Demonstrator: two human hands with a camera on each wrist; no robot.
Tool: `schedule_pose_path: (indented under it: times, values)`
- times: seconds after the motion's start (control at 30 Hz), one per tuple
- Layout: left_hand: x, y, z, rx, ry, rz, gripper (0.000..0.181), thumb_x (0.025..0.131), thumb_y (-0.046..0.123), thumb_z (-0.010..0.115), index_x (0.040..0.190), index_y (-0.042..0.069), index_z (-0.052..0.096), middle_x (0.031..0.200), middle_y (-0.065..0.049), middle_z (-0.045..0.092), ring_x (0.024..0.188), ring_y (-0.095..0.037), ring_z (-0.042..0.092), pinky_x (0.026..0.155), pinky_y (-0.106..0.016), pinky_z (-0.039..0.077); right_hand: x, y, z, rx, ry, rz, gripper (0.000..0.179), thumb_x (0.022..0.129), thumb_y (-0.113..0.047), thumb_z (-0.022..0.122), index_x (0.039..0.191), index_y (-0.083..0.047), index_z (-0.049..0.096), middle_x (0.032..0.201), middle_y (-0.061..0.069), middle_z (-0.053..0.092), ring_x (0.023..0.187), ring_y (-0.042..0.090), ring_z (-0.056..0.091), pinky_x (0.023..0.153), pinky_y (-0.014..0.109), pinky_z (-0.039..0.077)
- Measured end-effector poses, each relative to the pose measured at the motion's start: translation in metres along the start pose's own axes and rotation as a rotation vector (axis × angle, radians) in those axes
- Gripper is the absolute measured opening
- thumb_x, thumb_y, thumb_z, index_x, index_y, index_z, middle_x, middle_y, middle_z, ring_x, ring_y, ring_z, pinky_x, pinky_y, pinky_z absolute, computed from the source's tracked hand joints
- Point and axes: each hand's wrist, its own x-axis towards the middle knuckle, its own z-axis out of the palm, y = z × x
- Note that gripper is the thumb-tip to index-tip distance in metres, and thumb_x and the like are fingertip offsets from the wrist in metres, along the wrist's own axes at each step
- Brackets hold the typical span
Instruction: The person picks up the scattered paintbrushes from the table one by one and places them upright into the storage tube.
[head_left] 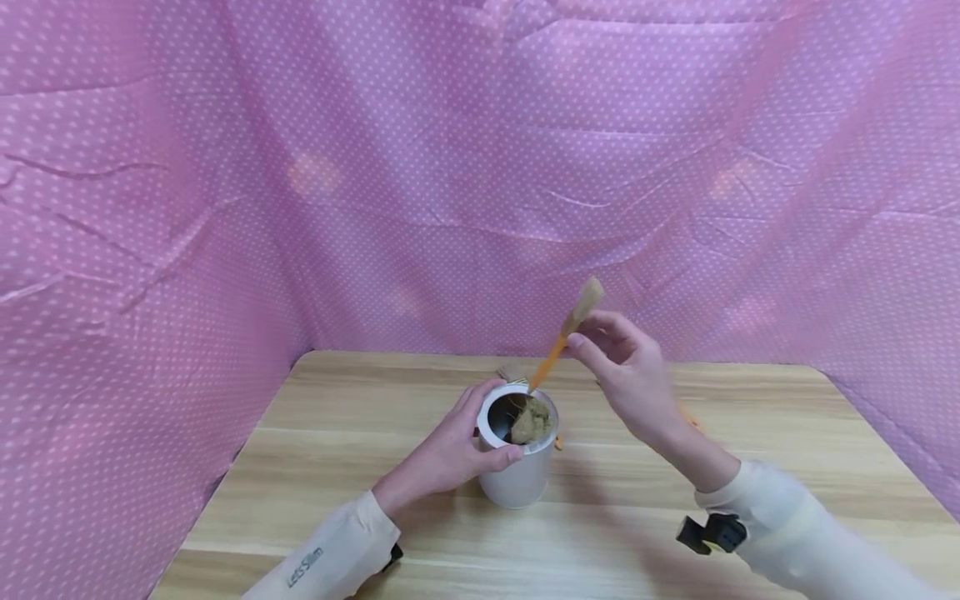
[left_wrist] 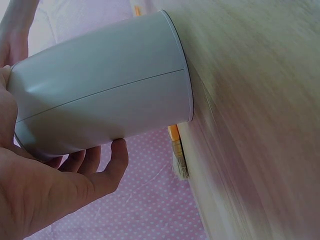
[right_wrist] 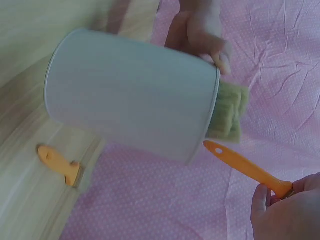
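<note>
A white cylindrical canister [head_left: 513, 483] stands on the table, its open top facing up. My left hand [head_left: 459, 440] grips it near the rim, thumb on the near side. Inside the canister sits a tan, fuzzy bundle [head_left: 531, 422] that sticks out past the rim [right_wrist: 227, 112]; its kind is unclear. Above, my right hand [head_left: 628, 373] pinches a paintbrush [head_left: 551, 362] near its ferrule. Its pale bristles point up and its orange handle slants down, the tip at the canister's opening. In the right wrist view, the handle [right_wrist: 245, 166] tip lies close to the rim.
Behind the canister lies another paintbrush [left_wrist: 177, 152] with an orange handle. An orange-handled tool [right_wrist: 59, 164] rests on the wooden table [head_left: 360, 417] to the right, its head partly unclear. Pink dotted cloth [head_left: 480, 208] hangs around the table's back and sides.
</note>
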Motion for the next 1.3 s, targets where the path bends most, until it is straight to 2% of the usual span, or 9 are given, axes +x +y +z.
schedule_pose_path:
  times: [0.17, 0.3, 0.5, 0.67, 0.77, 0.87, 1.0, 1.17, 1.3]
  values:
    - [0.001, 0.0, 0.0, -0.017, -0.011, -0.006, 0.093, 0.084, 0.048, 0.082, 0.157, 0.032, 0.026, 0.152, 0.002, 0.033, 0.132, -0.019, 0.046, 0.104, -0.046, 0.042, -0.004, 0.0, 0.013, 0.035, -0.059, -0.019, 0.032, 0.098, -0.003, 0.067, 0.128, 0.006, 0.058, 0.117, 0.024, 0.065, 0.104, 0.032, 0.068, 0.092, 0.043, 0.054]
    - [0.001, 0.0, 0.0, -0.014, -0.01, -0.007, 0.092, 0.085, 0.048, 0.082, 0.157, 0.032, 0.026, 0.15, 0.002, 0.035, 0.131, -0.018, 0.047, 0.105, -0.046, 0.042, -0.01, 0.001, 0.023, 0.023, -0.105, -0.023, 0.038, 0.096, 0.001, 0.068, 0.132, 0.004, 0.055, 0.119, 0.02, 0.065, 0.109, 0.032, 0.064, 0.091, 0.041, 0.055]
    - [-0.001, 0.001, 0.0, -0.033, -0.025, -0.026, 0.09, 0.085, 0.048, 0.082, 0.155, 0.035, 0.028, 0.146, 0.002, 0.037, 0.128, -0.017, 0.049, 0.101, -0.046, 0.045, -0.024, 0.007, 0.033, -0.099, -0.192, -0.101, 0.037, 0.093, 0.004, 0.07, 0.128, -0.002, 0.06, 0.116, 0.014, 0.067, 0.108, 0.029, 0.063, 0.095, 0.042, 0.053]
    - [0.0, 0.001, -0.002, -0.042, -0.026, -0.025, 0.089, 0.085, 0.045, 0.082, 0.155, 0.034, 0.028, 0.145, 0.003, 0.037, 0.127, -0.017, 0.049, 0.101, -0.046, 0.045, -0.031, 0.011, 0.035, -0.332, -0.207, -0.179, 0.034, 0.09, -0.005, 0.076, 0.122, -0.013, 0.067, 0.115, -0.003, 0.07, 0.111, 0.02, 0.062, 0.099, 0.045, 0.047]
    - [0.001, 0.0, -0.002, -0.037, -0.023, -0.007, 0.089, 0.085, 0.044, 0.082, 0.155, 0.032, 0.029, 0.145, 0.002, 0.038, 0.127, -0.017, 0.047, 0.103, -0.044, 0.044, -0.035, 0.014, 0.036, -0.435, -0.232, -0.227, 0.036, 0.087, -0.01, 0.078, 0.122, -0.014, 0.067, 0.116, -0.005, 0.069, 0.113, 0.019, 0.061, 0.098, 0.046, 0.048]
    - [0.001, 0.0, -0.002, -0.031, -0.022, 0.009, 0.088, 0.085, 0.043, 0.082, 0.155, 0.029, 0.03, 0.144, 0.002, 0.038, 0.128, -0.016, 0.047, 0.103, -0.043, 0.043, -0.037, 0.017, 0.038, -0.497, -0.265, -0.284, 0.036, 0.085, -0.012, 0.078, 0.119, -0.013, 0.067, 0.115, -0.005, 0.067, 0.108, 0.018, 0.06, 0.092, 0.045, 0.049]
    - [0.0, 0.0, -0.001, -0.011, -0.016, 0.027, 0.087, 0.086, 0.042, 0.081, 0.155, 0.026, 0.031, 0.145, 0.0, 0.038, 0.128, -0.017, 0.047, 0.102, -0.042, 0.044, -0.039, 0.02, 0.041, -0.537, -0.302, -0.328, 0.032, 0.082, -0.014, 0.078, 0.112, -0.017, 0.067, 0.114, -0.008, 0.065, 0.106, 0.016, 0.056, 0.092, 0.045, 0.042]
    - [-0.001, 0.001, 0.0, 0.026, -0.013, 0.008, 0.09, 0.086, 0.047, 0.08, 0.157, 0.027, 0.028, 0.15, -0.002, 0.035, 0.13, -0.019, 0.045, 0.103, -0.043, 0.044, -0.042, 0.024, 0.043, -0.551, -0.325, -0.331, 0.033, 0.08, -0.013, 0.078, 0.111, -0.016, 0.069, 0.121, -0.001, 0.064, 0.119, 0.019, 0.051, 0.104, 0.053, 0.029]
    - [-0.003, 0.002, 0.0, 0.043, -0.011, 0.005, 0.09, 0.087, 0.05, 0.079, 0.157, 0.027, 0.027, 0.153, -0.003, 0.033, 0.131, -0.02, 0.044, 0.105, -0.047, 0.043, -0.045, 0.027, 0.043, -0.561, -0.317, -0.326, 0.033, 0.081, -0.014, 0.078, 0.113, -0.013, 0.07, 0.125, 0.004, 0.063, 0.123, 0.022, 0.05, 0.105, 0.054, 0.027]
